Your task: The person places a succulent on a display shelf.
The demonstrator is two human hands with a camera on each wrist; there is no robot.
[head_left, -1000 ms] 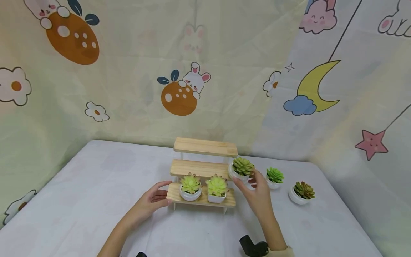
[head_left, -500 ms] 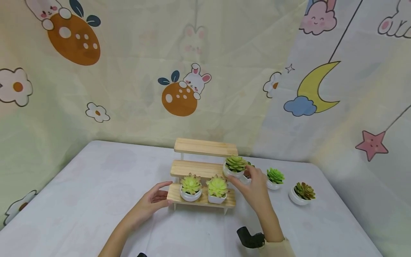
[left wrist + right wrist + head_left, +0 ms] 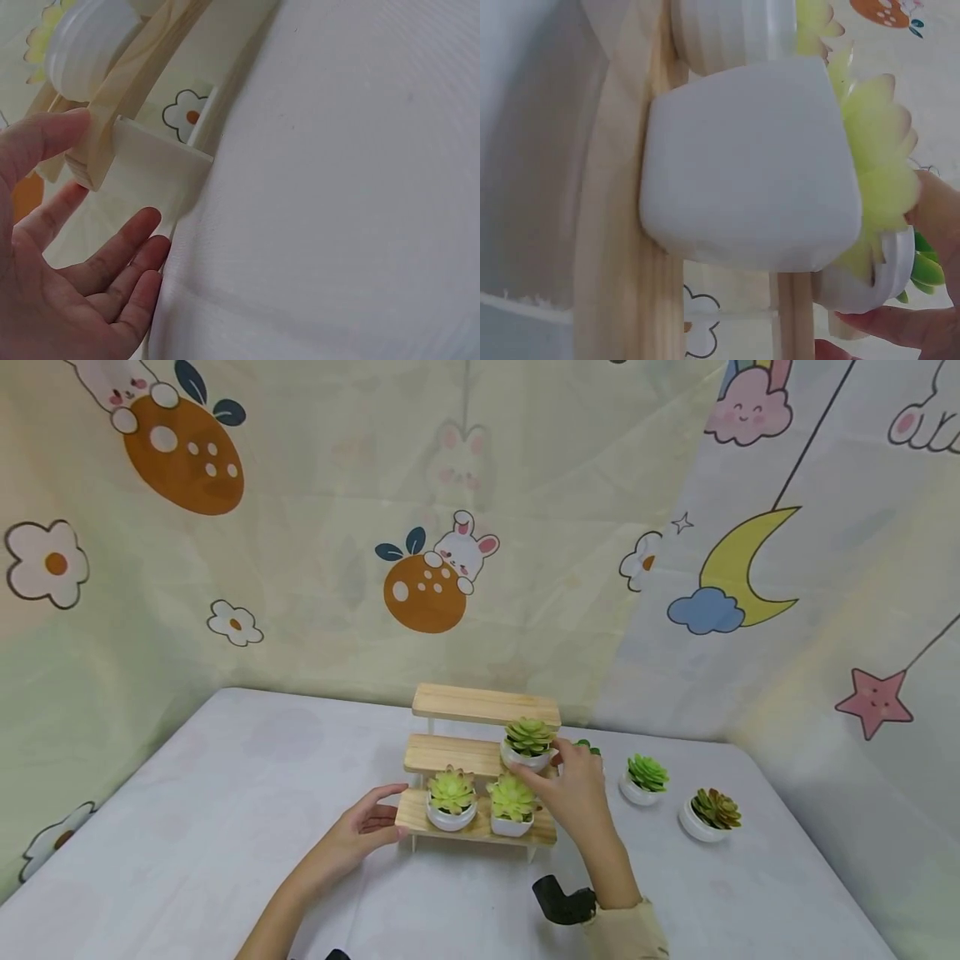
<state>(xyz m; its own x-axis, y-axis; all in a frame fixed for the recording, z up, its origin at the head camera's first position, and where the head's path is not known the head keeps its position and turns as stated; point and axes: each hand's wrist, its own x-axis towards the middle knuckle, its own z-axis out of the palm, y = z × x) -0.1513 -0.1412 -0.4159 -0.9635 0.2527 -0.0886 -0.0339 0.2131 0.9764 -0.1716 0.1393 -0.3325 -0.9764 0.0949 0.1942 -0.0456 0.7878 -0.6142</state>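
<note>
My right hand (image 3: 577, 789) grips a potted green succulent (image 3: 528, 737) by its white pot, at the right end of the middle board of a three-tier wooden stand (image 3: 450, 752). In the right wrist view that pot (image 3: 889, 281) is against the middle board, partly hidden; whether it bears full weight there I cannot tell. On the lowest board stand two yellow-green succulents, one in a round pot (image 3: 452, 802) and one in a square pot (image 3: 512, 810). My left hand (image 3: 358, 831) pinches the lowest board's left end (image 3: 97, 150) between thumb and index finger, other fingers loose.
Right of the stand, a bright green succulent (image 3: 645, 774) and a brownish one (image 3: 708, 814) stand on the white-covered table (image 3: 757, 902). Another green plant (image 3: 588, 747) shows partly behind my right hand. A printed cloth (image 3: 555, 568) hangs behind the table.
My right hand has carried the green succulent leftward, from beside the stand to over the right end of the middle board. My left hand stays at the lowest board's end.
</note>
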